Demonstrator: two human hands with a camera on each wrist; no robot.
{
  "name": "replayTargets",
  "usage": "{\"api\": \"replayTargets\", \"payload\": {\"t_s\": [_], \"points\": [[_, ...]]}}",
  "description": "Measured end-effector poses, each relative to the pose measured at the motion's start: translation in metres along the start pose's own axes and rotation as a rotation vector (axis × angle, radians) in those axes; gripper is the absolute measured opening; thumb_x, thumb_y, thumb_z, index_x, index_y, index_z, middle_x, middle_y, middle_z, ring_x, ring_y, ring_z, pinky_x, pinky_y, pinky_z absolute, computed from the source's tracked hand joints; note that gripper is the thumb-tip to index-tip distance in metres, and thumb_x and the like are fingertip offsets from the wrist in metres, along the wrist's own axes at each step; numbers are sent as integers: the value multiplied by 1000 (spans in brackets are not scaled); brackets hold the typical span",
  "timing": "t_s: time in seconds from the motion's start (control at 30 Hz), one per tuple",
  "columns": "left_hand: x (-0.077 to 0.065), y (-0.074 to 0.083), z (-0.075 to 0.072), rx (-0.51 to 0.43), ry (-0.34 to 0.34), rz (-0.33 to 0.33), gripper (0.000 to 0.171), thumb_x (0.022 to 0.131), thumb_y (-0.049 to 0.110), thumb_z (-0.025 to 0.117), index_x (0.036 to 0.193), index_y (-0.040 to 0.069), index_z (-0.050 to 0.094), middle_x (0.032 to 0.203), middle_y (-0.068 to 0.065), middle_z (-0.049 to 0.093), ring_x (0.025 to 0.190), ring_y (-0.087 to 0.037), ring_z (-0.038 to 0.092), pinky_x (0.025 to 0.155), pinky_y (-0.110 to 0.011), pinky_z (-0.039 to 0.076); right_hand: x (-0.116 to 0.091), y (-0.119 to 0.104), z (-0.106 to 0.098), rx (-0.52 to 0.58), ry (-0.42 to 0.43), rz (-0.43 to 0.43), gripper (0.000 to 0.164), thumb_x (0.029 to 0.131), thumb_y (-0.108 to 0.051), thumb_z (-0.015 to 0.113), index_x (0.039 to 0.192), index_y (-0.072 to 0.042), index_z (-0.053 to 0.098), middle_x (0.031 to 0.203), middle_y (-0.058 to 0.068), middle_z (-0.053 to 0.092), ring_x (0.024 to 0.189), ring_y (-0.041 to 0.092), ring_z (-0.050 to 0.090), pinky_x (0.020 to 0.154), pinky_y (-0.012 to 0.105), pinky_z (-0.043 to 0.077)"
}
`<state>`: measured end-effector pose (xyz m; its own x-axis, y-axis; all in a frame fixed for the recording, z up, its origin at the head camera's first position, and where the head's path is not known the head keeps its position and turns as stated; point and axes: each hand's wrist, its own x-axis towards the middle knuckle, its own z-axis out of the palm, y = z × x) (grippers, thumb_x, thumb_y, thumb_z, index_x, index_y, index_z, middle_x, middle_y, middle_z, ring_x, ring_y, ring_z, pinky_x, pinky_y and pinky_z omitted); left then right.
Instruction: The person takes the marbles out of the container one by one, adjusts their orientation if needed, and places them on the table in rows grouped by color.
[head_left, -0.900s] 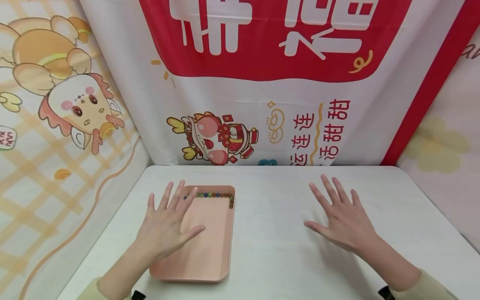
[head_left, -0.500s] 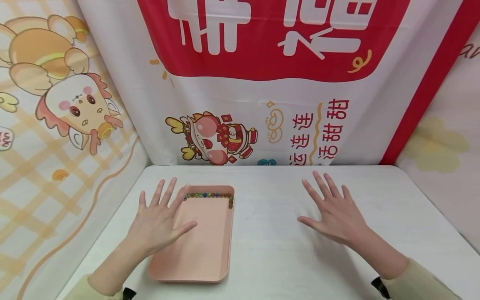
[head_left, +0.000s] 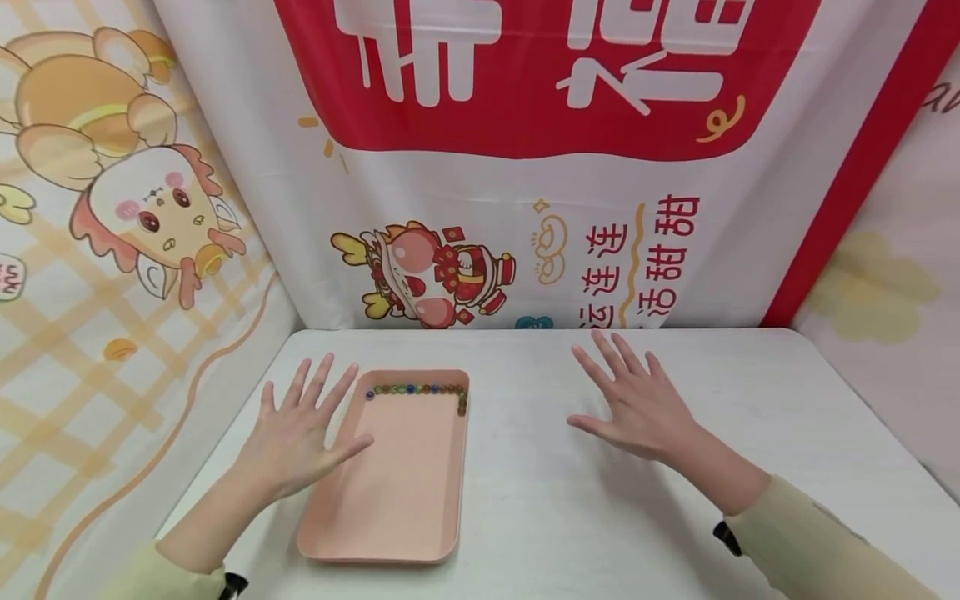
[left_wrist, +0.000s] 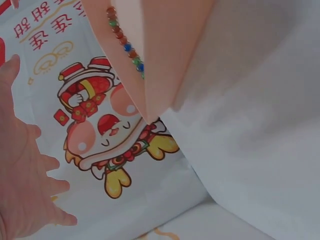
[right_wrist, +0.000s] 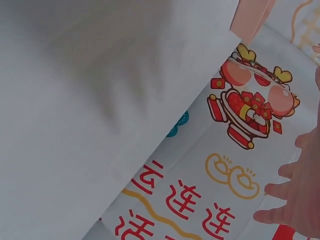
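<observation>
A shallow pink tray (head_left: 397,492) lies on the left half of the white table. Several coloured glass marbles (head_left: 410,389) form a row along its far edge, and a few more turn down the right side at the far corner. My left hand (head_left: 292,437), fingers spread, is over the tray's left edge and holds nothing. Well to the right of the tray, my right hand (head_left: 637,408) hovers over the table with fingers spread and nothing in it. Each wrist view shows part of its hand, the left (left_wrist: 25,175) and the right (right_wrist: 305,185).
The white table (head_left: 540,500) meets a printed cloth backdrop (head_left: 480,183) at its far edge. A patterned cloth wall (head_left: 135,350) stands along the left side, and another pale cloth (head_left: 892,367) is on the right.
Both hands have drifted left, the right one further and slightly away from the body. The left hand now uncovers the marbles at the left end of the row. Tray and marbles stay put.
</observation>
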<state>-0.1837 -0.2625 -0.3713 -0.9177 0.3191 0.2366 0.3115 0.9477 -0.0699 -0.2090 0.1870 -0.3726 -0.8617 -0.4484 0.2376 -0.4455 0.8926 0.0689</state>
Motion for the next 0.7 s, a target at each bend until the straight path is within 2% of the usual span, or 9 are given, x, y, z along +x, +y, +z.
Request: {"api": "replayTargets", "payload": {"t_s": [0.23,0.4,0.7], "points": [[-3,-15,2,-19,6,7,96,84,74,50,157,26,11,160,-17,11,142,-44,11,98,-76,7,14,-4,1,11,-30,-37,95,85,-77,42,157,-21,16,162,11,4,145,36,8,103,67,21],[-5,-25,7,-48,-18,0,96,85,73,50,157,23,12,160,-18,11,143,-44,10,99,-75,6,23,-7,3,21,-45,-55,95,86,-77,42,157,-21,15,162,12,7,146,36,7,103,67,22],[-8,-40,22,-152,-85,-35,96,87,66,56,158,21,10,160,-19,12,142,-45,12,98,-75,9,38,-21,13,85,-36,-104,94,86,-77,40,157,-21,15,162,11,10,144,36,16,103,65,24]]}}
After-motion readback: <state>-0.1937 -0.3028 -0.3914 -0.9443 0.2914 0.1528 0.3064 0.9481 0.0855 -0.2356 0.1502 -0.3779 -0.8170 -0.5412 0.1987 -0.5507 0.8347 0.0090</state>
